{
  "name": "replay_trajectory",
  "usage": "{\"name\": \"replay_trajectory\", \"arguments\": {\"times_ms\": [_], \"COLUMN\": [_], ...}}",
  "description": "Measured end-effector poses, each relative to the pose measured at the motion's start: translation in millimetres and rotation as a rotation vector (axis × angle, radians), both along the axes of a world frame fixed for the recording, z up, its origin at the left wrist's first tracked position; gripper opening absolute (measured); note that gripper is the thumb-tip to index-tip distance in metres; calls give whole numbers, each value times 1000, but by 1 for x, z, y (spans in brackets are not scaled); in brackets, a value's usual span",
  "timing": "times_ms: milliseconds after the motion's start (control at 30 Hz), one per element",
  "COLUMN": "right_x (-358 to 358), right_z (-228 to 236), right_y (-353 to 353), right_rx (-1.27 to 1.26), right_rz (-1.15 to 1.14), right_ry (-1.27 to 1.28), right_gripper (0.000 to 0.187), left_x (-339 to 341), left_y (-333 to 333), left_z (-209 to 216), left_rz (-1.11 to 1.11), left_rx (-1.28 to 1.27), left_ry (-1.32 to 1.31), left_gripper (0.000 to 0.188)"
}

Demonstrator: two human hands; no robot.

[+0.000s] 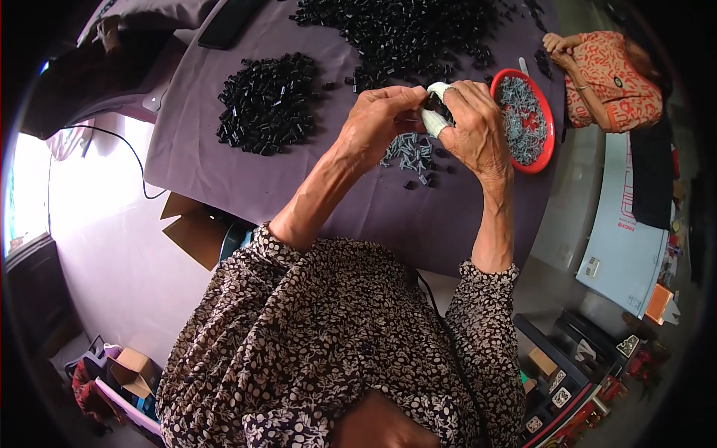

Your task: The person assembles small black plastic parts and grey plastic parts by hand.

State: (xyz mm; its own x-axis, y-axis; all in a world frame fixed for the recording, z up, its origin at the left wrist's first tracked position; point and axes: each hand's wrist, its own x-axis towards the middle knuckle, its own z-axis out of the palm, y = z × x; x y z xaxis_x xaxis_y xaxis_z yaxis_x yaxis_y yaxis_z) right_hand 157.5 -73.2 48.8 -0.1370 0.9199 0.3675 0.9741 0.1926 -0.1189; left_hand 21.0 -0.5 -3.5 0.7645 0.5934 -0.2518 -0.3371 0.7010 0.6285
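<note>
Left hand (376, 119) beside right hand (474, 127): I cannot tell whether either grip pinches anything.

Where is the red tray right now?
In the head view, the red tray sits right of centre on the purple tablecloth, near the cloth's right edge, just right of the person's right hand, with small grey pieces in it.

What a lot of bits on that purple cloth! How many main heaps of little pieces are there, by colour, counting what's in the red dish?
Black: 2 (left heap, larger far heap)
Grey: 2 (loose grey heap, grey heap in the red dish)
Total: 4 heaps, leaving out stray black pieces
</note>
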Motion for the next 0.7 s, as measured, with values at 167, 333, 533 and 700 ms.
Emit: {"name": "replay_trajectory", "arguments": {"times_ms": [167, 333, 533, 700], "right_x": [-3, -6, 3, 5], "right_z": [-4, -13, -23, -27], "right_y": [-2, -10, -25, -32], "right_rx": [-9, -7, -52, -18], "right_rz": [-6, -8, -9, -5], "right_ry": [-5, -63, -80, -98], "right_gripper": [27, 20, 15, 17], "left_x": [0, 4, 6, 13], "left_y": [-2, -12, -19, -27], "left_z": [1, -13, -10, -16], "left_rz": [-37, -51, -128, -190], "left_rx": [228, 205, 258, 303], "left_ry": [101, 116, 200, 267], "left_gripper": [19, 18, 18, 17]}}
